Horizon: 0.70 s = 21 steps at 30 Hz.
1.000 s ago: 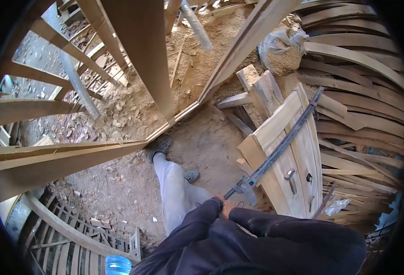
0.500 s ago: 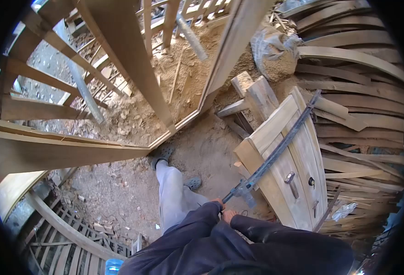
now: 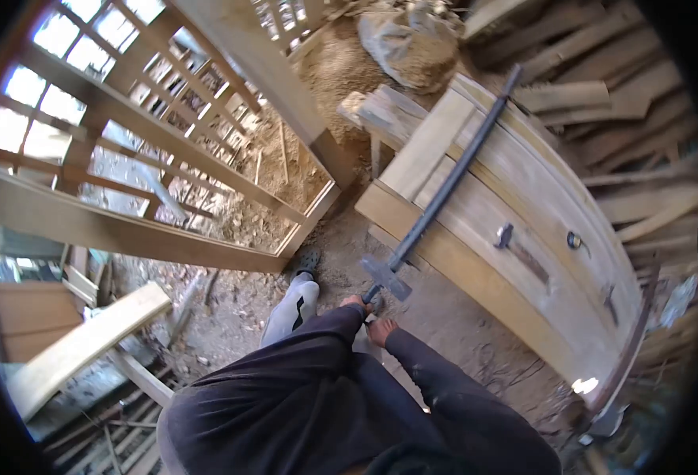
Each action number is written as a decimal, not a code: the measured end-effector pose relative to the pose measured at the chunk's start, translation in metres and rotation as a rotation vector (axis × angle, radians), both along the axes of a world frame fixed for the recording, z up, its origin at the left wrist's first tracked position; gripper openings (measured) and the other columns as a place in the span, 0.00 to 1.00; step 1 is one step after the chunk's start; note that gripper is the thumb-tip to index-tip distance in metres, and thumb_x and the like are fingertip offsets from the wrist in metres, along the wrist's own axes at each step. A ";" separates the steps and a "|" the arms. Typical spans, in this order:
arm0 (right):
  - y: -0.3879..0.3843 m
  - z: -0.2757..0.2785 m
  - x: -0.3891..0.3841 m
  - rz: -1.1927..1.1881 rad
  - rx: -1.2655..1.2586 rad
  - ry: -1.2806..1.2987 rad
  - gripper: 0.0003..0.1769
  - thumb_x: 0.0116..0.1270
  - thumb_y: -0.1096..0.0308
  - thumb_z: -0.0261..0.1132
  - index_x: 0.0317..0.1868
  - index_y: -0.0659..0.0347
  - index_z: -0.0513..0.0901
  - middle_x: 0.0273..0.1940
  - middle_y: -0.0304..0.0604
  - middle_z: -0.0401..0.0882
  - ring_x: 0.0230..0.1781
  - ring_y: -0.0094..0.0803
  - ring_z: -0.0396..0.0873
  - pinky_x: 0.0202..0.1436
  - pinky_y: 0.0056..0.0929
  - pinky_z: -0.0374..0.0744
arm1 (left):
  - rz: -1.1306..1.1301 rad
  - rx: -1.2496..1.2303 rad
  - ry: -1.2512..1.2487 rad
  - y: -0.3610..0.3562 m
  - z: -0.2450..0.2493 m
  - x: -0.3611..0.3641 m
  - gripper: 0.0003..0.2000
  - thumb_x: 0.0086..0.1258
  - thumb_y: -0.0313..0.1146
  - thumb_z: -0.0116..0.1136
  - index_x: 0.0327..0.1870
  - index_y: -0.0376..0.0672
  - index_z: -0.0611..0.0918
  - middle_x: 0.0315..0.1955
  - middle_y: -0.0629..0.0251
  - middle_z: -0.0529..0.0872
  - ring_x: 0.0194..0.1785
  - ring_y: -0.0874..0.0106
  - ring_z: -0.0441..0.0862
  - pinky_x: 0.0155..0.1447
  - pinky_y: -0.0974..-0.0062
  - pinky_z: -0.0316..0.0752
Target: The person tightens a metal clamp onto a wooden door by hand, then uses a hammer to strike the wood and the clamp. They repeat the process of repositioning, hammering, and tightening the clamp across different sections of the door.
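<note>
A long dark bar clamp (image 3: 453,176) lies slanting across a pale wooden door panel (image 3: 515,210), its jaw head (image 3: 386,277) jutting past the panel's near edge. My left hand (image 3: 356,302) is closed around the screw end of the clamp, just below the jaw head. Right beside it, my right hand (image 3: 381,329) has its fingers curled by the end of the screw; what lies inside them is hidden. On the panel rest a hammer (image 3: 521,252), a small round black-and-yellow tape measure (image 3: 576,240) and a small metal tool (image 3: 609,305).
An upright wooden frame (image 3: 147,229) with crossbars stands at the left. Wooden blocks (image 3: 388,115) prop the panel's far end. Behind them are sawdust and a stuffed sack (image 3: 412,47). Curved boards (image 3: 650,166) are stacked at right; a plank (image 3: 96,340) lies at lower left.
The view has turned and shifted, so the panel and clamp appear further left and larger. Both hands stay at the clamp's screw end.
</note>
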State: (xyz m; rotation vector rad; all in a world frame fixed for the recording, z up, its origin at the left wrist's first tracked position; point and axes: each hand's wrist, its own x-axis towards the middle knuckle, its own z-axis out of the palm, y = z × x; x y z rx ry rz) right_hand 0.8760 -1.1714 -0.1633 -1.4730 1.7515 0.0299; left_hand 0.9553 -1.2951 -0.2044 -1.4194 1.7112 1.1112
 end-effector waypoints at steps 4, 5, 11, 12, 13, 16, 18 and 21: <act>0.015 -0.052 -0.003 -0.039 -0.206 -0.047 0.14 0.63 0.59 0.55 0.31 0.56 0.84 0.33 0.53 0.84 0.36 0.54 0.83 0.42 0.56 0.79 | 0.002 -0.074 -0.079 0.004 0.009 -0.006 0.26 0.54 0.56 0.62 0.47 0.46 0.86 0.47 0.53 0.86 0.53 0.59 0.83 0.58 0.64 0.76; 0.017 -0.060 -0.001 -0.049 -0.253 -0.033 0.13 0.63 0.60 0.55 0.31 0.56 0.84 0.33 0.53 0.84 0.35 0.55 0.83 0.41 0.56 0.79 | -0.039 -0.224 -0.074 0.011 0.001 -0.002 0.26 0.54 0.57 0.60 0.44 0.43 0.86 0.41 0.52 0.87 0.48 0.56 0.85 0.54 0.64 0.79; 0.018 -0.022 -0.008 -0.040 -0.176 -0.111 0.12 0.65 0.61 0.54 0.39 0.53 0.85 0.32 0.56 0.83 0.36 0.57 0.82 0.42 0.57 0.79 | -0.010 -0.229 -0.133 0.012 0.022 -0.011 0.26 0.54 0.57 0.63 0.44 0.43 0.87 0.44 0.52 0.87 0.50 0.59 0.85 0.55 0.65 0.78; 0.021 -0.021 -0.006 -0.026 -0.178 -0.120 0.12 0.65 0.61 0.55 0.39 0.52 0.85 0.33 0.56 0.83 0.36 0.56 0.83 0.43 0.56 0.80 | 0.002 -0.240 -0.136 0.014 0.020 -0.011 0.26 0.54 0.56 0.64 0.45 0.43 0.87 0.44 0.52 0.87 0.50 0.59 0.85 0.54 0.65 0.78; 0.021 -0.019 -0.008 -0.017 -0.183 -0.121 0.12 0.64 0.61 0.55 0.39 0.52 0.85 0.33 0.55 0.83 0.37 0.55 0.83 0.43 0.55 0.80 | 0.013 -0.244 -0.140 0.014 0.018 -0.011 0.27 0.53 0.57 0.64 0.45 0.43 0.87 0.44 0.52 0.87 0.50 0.59 0.85 0.54 0.64 0.78; 0.014 -0.010 -0.013 0.034 -0.135 -0.024 0.13 0.64 0.59 0.57 0.39 0.52 0.86 0.35 0.53 0.84 0.40 0.50 0.83 0.44 0.51 0.80 | 0.034 -0.202 -0.077 0.011 0.022 -0.007 0.27 0.52 0.57 0.64 0.43 0.43 0.87 0.44 0.53 0.87 0.50 0.59 0.85 0.55 0.64 0.78; 0.012 -0.002 -0.011 0.073 -0.070 0.067 0.13 0.63 0.58 0.58 0.39 0.54 0.86 0.37 0.52 0.85 0.42 0.47 0.84 0.45 0.47 0.81 | -0.014 -0.137 0.002 0.004 0.022 0.000 0.32 0.49 0.61 0.66 0.48 0.42 0.85 0.44 0.52 0.86 0.52 0.57 0.84 0.56 0.64 0.77; 0.008 0.008 -0.009 0.015 0.061 0.114 0.15 0.63 0.56 0.60 0.40 0.58 0.85 0.38 0.54 0.84 0.42 0.49 0.83 0.46 0.46 0.80 | -0.053 -0.032 0.239 -0.010 0.032 0.016 0.46 0.44 0.65 0.70 0.60 0.39 0.75 0.50 0.50 0.84 0.55 0.58 0.81 0.59 0.67 0.75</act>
